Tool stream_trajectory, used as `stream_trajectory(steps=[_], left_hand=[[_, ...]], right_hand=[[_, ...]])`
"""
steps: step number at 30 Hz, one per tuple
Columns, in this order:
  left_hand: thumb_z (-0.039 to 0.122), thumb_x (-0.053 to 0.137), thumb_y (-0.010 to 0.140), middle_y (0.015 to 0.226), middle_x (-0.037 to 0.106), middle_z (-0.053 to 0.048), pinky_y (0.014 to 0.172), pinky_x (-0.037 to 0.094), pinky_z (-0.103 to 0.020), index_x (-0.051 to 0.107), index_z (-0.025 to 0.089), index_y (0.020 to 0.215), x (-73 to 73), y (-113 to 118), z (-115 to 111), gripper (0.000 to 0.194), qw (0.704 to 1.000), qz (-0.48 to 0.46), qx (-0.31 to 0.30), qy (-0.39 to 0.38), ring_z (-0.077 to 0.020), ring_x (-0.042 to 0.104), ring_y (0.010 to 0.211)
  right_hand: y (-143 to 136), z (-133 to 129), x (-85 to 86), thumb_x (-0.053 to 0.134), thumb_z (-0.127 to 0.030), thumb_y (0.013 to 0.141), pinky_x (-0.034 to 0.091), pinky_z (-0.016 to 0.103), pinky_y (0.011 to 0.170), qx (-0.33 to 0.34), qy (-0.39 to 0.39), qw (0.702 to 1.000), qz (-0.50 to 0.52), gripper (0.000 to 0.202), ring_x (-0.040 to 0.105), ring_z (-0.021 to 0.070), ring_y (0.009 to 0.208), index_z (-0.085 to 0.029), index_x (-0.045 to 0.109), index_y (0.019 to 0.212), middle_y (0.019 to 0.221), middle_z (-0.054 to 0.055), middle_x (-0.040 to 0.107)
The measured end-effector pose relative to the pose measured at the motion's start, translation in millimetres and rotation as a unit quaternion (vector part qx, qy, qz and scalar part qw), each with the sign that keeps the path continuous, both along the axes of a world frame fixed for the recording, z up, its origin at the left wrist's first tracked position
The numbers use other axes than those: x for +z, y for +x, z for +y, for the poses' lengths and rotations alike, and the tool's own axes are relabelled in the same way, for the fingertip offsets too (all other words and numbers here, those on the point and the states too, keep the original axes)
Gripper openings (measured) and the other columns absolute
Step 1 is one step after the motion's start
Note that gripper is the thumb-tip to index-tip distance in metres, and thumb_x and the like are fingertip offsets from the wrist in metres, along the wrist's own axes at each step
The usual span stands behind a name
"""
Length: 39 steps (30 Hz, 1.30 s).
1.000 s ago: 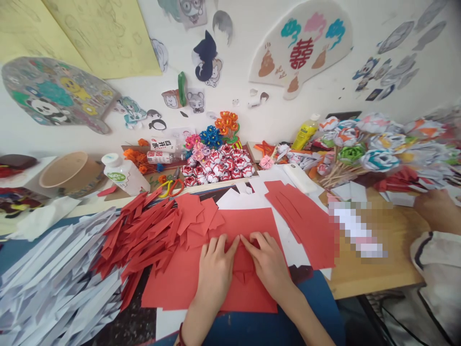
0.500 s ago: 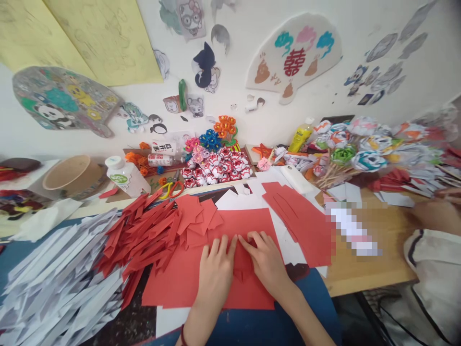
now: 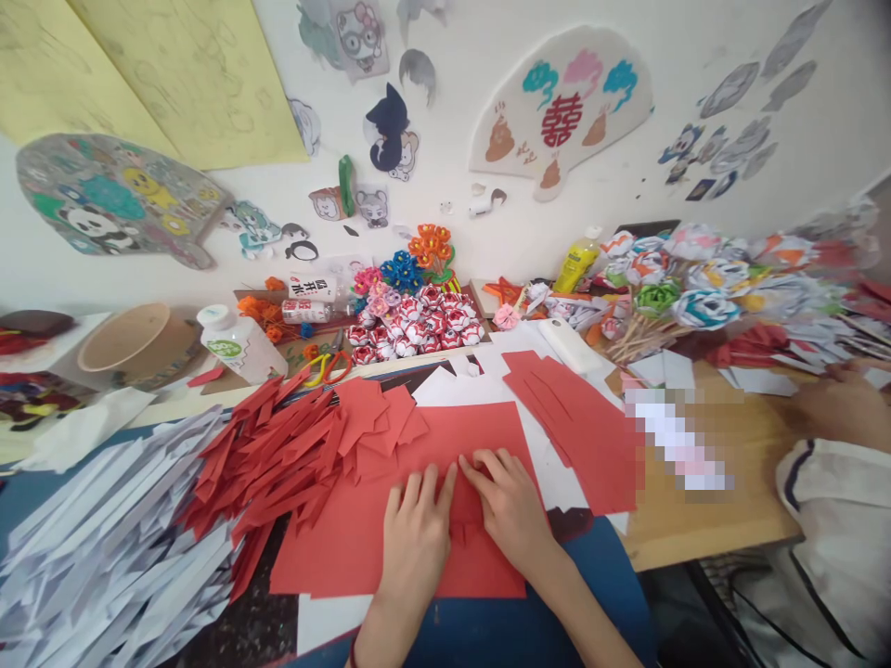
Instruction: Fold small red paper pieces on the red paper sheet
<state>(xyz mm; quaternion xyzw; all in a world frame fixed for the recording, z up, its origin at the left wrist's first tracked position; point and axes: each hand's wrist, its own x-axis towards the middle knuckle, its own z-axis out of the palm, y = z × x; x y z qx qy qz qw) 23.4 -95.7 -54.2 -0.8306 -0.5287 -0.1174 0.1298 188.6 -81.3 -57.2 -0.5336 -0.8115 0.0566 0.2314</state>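
My left hand (image 3: 416, 529) and my right hand (image 3: 511, 506) meet over large red paper sheets (image 3: 348, 547). A small folded piece of red paper (image 3: 466, 501) lies between them, with its upper edge at my fingertips. My left fingers are bent over its left side, and the index finger points to its tip. From the right, my other hand presses the same piece, fingers curled. Both thumbs are mostly hidden. Left of my hands is a pile of folded red paper strips (image 3: 271, 455), with several red cut-out pieces (image 3: 380, 417) beside it.
Folded white strips (image 3: 118, 547) cover the left side. More red sheets (image 3: 571, 436) lie to the right. Behind stand a white bottle (image 3: 243, 343), scissors (image 3: 327, 366), red-and-white paper flowers (image 3: 418, 325) and a yellow bottle (image 3: 579, 262). Another person's arm (image 3: 845, 408) is at the right.
The view has shifted slightly. My hands stay on the small red piece, with the fingertips still close together at its upper edge; the right fingers have moved slightly.
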Motion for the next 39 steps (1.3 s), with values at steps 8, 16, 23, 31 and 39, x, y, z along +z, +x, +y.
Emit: stream_trajectory(steps=[8, 16, 23, 31, 39], left_hand=[[0.004, 0.052, 0.079, 0.118, 0.061, -0.008, 0.075, 0.040, -0.037, 0.059, 0.020, 0.127, -4.3, 6.2, 0.1, 0.051, 1.000, 0.027, 0.010, 0.005, -0.0245, 0.050, 0.096], [0.004, 0.051, 0.079, 0.121, 0.060, -0.007, 0.078, 0.040, -0.037, 0.053, 0.022, 0.134, -2.2, 6.2, 0.1, 0.057, 0.999, 0.045, 0.017, -0.012, -0.0246, 0.050, 0.100], [0.007, 0.047, 0.083, 0.129, 0.058, -0.008, 0.085, 0.040, -0.040, 0.050, 0.018, 0.135, 0.1, 7.7, 2.3, 0.053, 0.998, 0.060, 0.002, -0.017, -0.0246, 0.048, 0.105], [0.004, 0.046, 0.080, 0.129, 0.056, -0.007, 0.081, 0.041, -0.038, 0.043, 0.025, 0.141, 4.0, 2.9, 3.6, 0.064, 0.998, 0.031, 0.016, -0.061, -0.0235, 0.050, 0.101], [0.006, 0.046, 0.083, 0.127, 0.056, -0.009, 0.083, 0.039, -0.039, 0.051, 0.027, 0.135, 3.7, -1.5, -0.4, 0.057, 0.998, -0.005, 0.036, -0.053, -0.0248, 0.050, 0.103]], right_hand=[[1.0, 1.6, -0.7, 0.044, 0.003, 0.082, 0.045, 0.038, 0.076, 0.004, 0.003, 1.000, -0.011, 0.047, 0.048, 0.0236, 0.090, -0.016, 0.062, 0.121, 0.107, 0.011, 0.059], [0.7, 1.4, -0.5, 0.043, 0.005, 0.081, 0.046, 0.038, 0.075, 0.008, 0.005, 1.000, -0.011, 0.049, 0.048, 0.0232, 0.090, -0.015, 0.062, 0.121, 0.106, 0.011, 0.060], [0.9, 1.9, -1.1, 0.044, 0.003, 0.082, 0.045, 0.038, 0.078, 0.010, 0.012, 1.000, -0.022, 0.046, 0.048, 0.0233, 0.093, -0.016, 0.062, 0.121, 0.107, 0.010, 0.061], [1.2, -0.2, 0.7, 0.042, 0.002, 0.085, 0.045, 0.038, 0.078, 0.007, -0.009, 1.000, -0.013, 0.047, 0.048, 0.0219, 0.091, -0.017, 0.059, 0.125, 0.107, 0.009, 0.059], [-0.3, -3.8, -0.1, 0.039, 0.006, 0.083, 0.044, 0.040, 0.081, -0.011, -0.001, 1.000, -0.009, 0.053, 0.046, 0.0233, 0.094, -0.017, 0.058, 0.126, 0.108, 0.010, 0.057]])
